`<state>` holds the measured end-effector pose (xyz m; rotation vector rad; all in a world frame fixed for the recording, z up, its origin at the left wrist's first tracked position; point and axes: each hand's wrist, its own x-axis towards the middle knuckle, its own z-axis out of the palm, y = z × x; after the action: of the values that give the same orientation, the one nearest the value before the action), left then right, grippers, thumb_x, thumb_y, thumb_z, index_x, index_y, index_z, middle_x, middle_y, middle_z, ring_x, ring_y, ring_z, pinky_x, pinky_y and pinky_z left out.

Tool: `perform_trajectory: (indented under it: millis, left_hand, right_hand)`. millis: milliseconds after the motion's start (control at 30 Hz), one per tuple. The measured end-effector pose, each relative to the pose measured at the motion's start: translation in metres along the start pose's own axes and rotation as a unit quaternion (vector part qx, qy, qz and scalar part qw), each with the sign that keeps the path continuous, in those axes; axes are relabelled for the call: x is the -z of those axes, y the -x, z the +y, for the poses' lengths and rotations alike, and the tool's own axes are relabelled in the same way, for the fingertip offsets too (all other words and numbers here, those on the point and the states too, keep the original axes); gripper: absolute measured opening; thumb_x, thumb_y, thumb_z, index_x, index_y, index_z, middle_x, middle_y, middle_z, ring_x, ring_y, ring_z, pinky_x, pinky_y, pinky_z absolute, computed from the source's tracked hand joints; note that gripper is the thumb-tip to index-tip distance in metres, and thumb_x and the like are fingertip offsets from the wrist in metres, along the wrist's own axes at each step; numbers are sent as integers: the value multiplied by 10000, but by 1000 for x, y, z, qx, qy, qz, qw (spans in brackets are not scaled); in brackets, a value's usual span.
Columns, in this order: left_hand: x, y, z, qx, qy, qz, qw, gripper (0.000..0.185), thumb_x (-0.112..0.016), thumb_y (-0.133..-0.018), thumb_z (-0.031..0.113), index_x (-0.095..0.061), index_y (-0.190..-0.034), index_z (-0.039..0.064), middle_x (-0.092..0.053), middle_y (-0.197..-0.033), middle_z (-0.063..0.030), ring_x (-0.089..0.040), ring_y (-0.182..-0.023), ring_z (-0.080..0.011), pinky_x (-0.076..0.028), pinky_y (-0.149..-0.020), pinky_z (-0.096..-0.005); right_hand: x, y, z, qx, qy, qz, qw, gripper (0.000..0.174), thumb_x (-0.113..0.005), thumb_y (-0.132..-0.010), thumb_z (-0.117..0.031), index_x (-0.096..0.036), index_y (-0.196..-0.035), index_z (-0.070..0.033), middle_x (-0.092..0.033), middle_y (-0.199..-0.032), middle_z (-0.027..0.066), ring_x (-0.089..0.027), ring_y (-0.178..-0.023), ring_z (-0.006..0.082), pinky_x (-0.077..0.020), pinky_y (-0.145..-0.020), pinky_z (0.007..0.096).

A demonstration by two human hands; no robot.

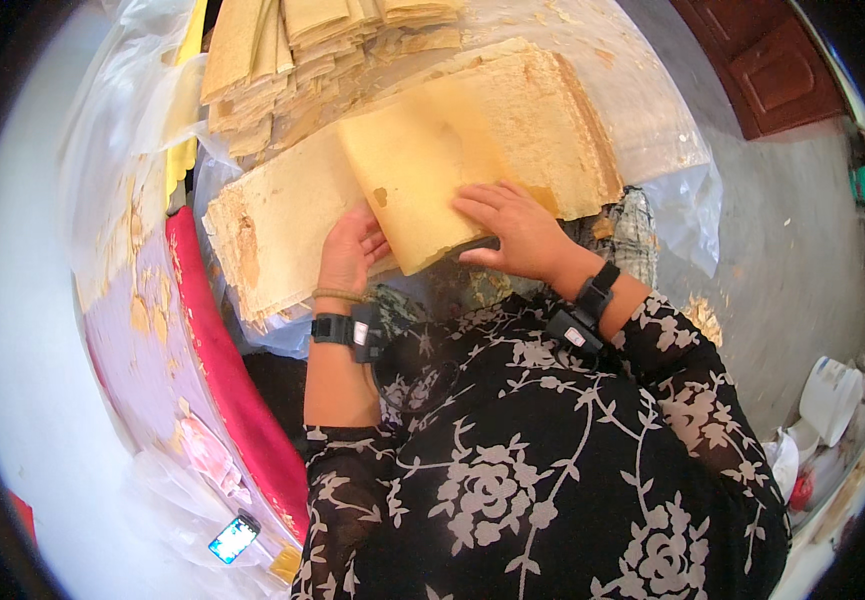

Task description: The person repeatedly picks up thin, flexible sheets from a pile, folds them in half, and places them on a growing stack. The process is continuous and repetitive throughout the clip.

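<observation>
A thin yellow folded sheet (417,150), which looks like dried tofu skin, lies across a stack of broad, paler sheets (282,202). It has a small brown spot near its left edge. My left hand (353,244) is at that left edge, fingers curled beside it; part of the hand is hidden by the sheet, so its grip is unclear. My right hand (511,225) lies on the sheet's lower right part, fingers spread flat on top and thumb apart below. The stack's ends are rough and flaky, browner along the right edge (582,120).
Folded bundles of similar sheets (252,60) are piled beyond the stack. Clear plastic sheeting (672,142) lies under the work. To the left are a red cloth edge (230,375), scattered flakes (148,300) and a lit phone (234,538). A white plastic container (830,397) stands at the right.
</observation>
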<state>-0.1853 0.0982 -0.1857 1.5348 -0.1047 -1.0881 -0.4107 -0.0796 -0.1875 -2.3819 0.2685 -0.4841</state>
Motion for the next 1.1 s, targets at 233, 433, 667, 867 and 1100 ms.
perform_trajectory:
  millis: [233,433,667,867,1100]
  left_hand:
    - [-19,-26,-15,-15,-81,92,992,466,-759,-933,248,-592,-1284,-9,-715,-1081,-104,-693,-838,-182,-574,-732,-306]
    - [-5,-35,-16,-136,-66,62,986,434,-790,-886,200,-635,-1210,-43,-731,-1066,-108,-709,-865,-189,-583,-749,-324]
    - [57,-23,40,-116,-371,191,901,566,-818,-851,272,-604,-1274,-36,-727,-1122,-191,-720,-978,-267,-578,-846,-371]
    - [32,27,-17,-401,-681,-2,612,896,-880,-751,429,-496,-1467,51,-496,-1514,-174,-467,-1391,-368,-393,-1140,-472]
    - [2,30,-38,-407,-674,64,613,835,-894,-698,378,-550,-1419,137,-556,-1419,-93,-520,-1291,-336,-450,-1024,-451]
  right_hand:
    - [4,30,13,-200,-202,105,953,340,-703,-956,-225,-708,-1251,-57,-746,-1137,116,-699,-1043,267,-544,-937,371]
    - [35,74,31,-430,-405,171,789,343,-588,-1048,-292,-689,-1209,-7,-745,-1075,110,-708,-962,165,-573,-854,307]
    - [28,104,20,-575,-514,10,637,733,-598,-985,-589,-492,-1419,-8,-611,-1294,145,-661,-1120,262,-563,-907,422]
    - [-13,85,24,-503,-559,-56,657,626,-646,-986,-531,-544,-1360,-39,-586,-1334,146,-639,-1203,295,-463,-1059,478]
    - [-23,68,18,-455,-562,36,690,349,-634,-1031,-314,-652,-1238,-33,-699,-1166,55,-717,-1017,230,-578,-874,343]
